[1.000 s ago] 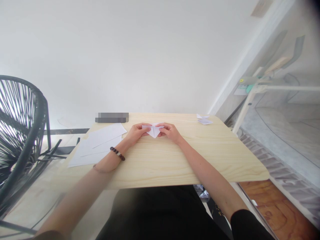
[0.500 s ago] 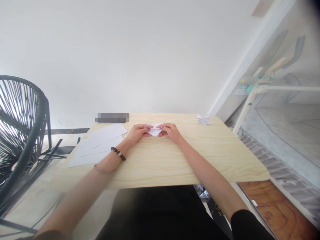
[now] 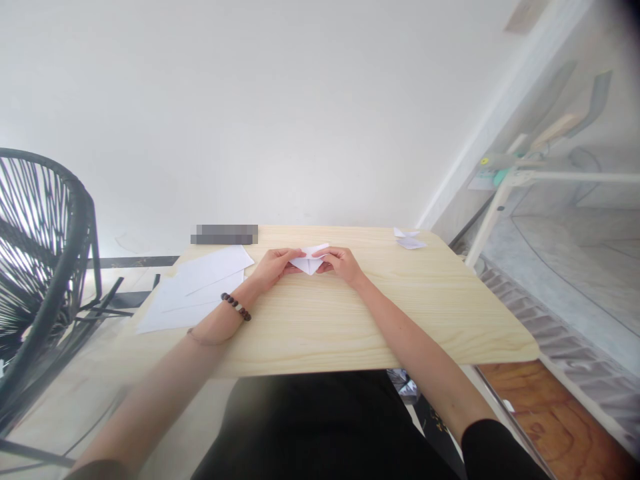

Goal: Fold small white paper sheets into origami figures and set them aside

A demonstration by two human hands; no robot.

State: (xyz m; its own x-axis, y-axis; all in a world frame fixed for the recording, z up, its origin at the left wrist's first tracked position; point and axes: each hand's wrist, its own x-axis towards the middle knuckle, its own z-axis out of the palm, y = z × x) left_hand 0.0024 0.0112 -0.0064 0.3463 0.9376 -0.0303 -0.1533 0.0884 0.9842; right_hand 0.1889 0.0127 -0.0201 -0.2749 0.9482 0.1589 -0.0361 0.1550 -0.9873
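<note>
A small folded white paper (image 3: 310, 263) is held between my two hands over the middle of the table, its lower point facing me. My left hand (image 3: 275, 265) pinches its left side, thumb on top and fingers tucked beneath. On the other side, my right hand (image 3: 340, 262) grips the right edge with thumb and fingers. Creases and a centre fold show on the paper, while its outer corners are partly hidden by my fingers. A beaded bracelet circles my left wrist.
Loose white sheets (image 3: 200, 287) overlap on the left of the wooden table (image 3: 350, 333). Folded paper pieces (image 3: 411, 240) lie at the back right. A blurred-out dark item (image 3: 224, 235) is at the back left. A black woven chair (image 3: 50, 267) stands left, a white metal frame (image 3: 493, 220) right.
The folded paper has shifted slightly between my fingers, and more of its left side and upper right flap shows. Both hands stay in nearly the same place.
</note>
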